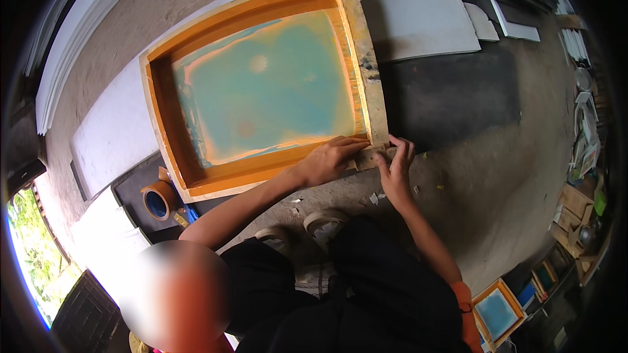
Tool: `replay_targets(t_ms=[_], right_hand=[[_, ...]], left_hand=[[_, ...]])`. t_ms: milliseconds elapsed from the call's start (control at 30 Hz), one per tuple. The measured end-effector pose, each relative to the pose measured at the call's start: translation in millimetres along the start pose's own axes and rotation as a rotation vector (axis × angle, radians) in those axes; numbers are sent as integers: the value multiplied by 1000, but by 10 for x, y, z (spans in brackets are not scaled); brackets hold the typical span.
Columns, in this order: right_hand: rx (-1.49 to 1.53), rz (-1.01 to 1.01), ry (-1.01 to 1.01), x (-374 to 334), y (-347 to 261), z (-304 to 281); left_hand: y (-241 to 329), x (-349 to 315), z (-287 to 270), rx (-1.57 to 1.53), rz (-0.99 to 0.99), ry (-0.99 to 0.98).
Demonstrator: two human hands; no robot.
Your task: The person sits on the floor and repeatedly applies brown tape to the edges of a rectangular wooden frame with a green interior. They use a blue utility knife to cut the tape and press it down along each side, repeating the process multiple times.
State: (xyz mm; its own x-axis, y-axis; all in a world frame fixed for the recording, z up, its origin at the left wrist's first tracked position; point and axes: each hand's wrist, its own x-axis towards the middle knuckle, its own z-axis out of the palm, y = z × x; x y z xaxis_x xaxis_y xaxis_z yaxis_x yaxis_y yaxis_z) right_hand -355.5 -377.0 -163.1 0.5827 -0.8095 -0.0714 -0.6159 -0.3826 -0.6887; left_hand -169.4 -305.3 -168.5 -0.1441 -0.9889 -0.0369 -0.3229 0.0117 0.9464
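Observation:
A wooden screen-printing frame (376, 101), lined with orange-brown tape around a teal mesh panel (275, 85), lies tilted before me. My left hand (330, 160) grips the near rail close to its right corner, fingers over the wood. At that same corner my right hand (397, 171) pinches the outer edge, its thumb below and its fingers bent along the side. A short brownish wooden end piece (367, 159) shows between both hands. What lies under my left palm is hidden.
Beneath the frame are a white sheet (425, 10) and a dark board (458, 95). A brown tape roll (159, 201) stands near the frame's left corner. Stacked sheets (85, 39) lie at far left. A smaller framed screen (497, 314) and shelved clutter (575, 216) are at right.

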Motion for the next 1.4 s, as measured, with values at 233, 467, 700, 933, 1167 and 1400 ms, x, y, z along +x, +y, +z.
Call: replay_targets(t_ms=[233,467,700,933,1167,1400], right_hand=[[-23,-45,26,14,19,-13],[-15,-80,35,17,77,-3],[-117,-163,83,41,131,3],[-427,-349,115,-104,-232,-86],[-458,-419,-31,-156,-17,-128],[-464,-477,-3,-122,-54,-95]], left_hand=[[134,-7,-56,-40,-153,-39],[285,64,23,-228,-429,72],[318,25,47,-607,-325,243],[231,-484,123,864,4,137],[351,-589,308,1009,-18,-20],[348,-971,103,1067,87,-161]])
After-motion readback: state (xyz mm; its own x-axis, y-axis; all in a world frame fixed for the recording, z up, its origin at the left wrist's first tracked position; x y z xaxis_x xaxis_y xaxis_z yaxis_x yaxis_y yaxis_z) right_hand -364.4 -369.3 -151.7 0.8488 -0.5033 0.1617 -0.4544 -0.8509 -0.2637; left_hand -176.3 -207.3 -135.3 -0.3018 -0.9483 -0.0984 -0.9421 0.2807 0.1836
